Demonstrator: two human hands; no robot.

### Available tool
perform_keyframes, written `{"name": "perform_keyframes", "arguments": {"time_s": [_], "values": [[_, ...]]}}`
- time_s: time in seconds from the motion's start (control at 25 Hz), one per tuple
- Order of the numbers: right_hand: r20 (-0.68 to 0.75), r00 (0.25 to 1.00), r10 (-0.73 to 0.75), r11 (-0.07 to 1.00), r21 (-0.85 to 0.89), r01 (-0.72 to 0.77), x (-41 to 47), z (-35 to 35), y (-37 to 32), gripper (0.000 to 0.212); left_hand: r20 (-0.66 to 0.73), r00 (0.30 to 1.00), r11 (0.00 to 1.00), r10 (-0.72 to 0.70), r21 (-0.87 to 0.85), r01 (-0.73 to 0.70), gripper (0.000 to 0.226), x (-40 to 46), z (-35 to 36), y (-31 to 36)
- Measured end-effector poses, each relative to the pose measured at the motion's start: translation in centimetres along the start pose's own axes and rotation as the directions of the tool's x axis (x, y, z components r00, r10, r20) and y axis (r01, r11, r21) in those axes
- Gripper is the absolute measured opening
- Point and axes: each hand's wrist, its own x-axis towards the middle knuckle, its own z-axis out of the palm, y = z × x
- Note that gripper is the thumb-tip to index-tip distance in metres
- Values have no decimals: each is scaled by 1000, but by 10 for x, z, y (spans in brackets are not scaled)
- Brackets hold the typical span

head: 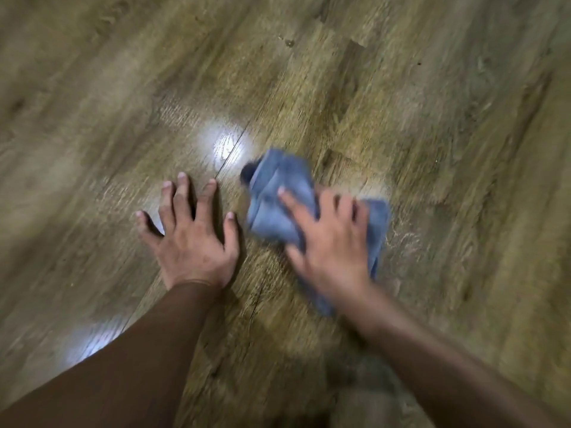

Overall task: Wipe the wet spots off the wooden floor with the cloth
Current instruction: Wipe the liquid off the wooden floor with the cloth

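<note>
Much of the one crumpled blue cloth (pixel 278 199) was hidden under the right hand (pixel 333 242), blurred, fingers spread flat upon it, at frame centre on the wooden floor (pixel 432 118). At nine o'clock, the left hand (pixel 191 239) was splayed on bare boards. Wet spots could not be made out.
</note>
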Motion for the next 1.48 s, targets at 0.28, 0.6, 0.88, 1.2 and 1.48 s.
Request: {"name": "perform_keyframes", "arguments": {"time_s": [0.28,0.6,0.88,1.2,1.48], "values": [[88,973,-215,975,-43,220,-32,-5,18,87,-3,1000,1000,1,-11,-1,58,0,-2,1],[-107,922,372,923,-63,-380,110,3,71,69,40,999,1000,-5,8,4,59,1,-5,4],[-185,932,311,946,-30,-321,106,9,76,70,-32,999,996,42,-73,-44,42,59,-20,2],[-190,934,301,952,-3,-307,104,15,80,68,-119,993,998,-18,-65,10,50,169,7,17],[-117,967,228,970,-60,-236,111,8,80,73,-88,995,998,-41,-52,36,49,170,-2,21]]}}
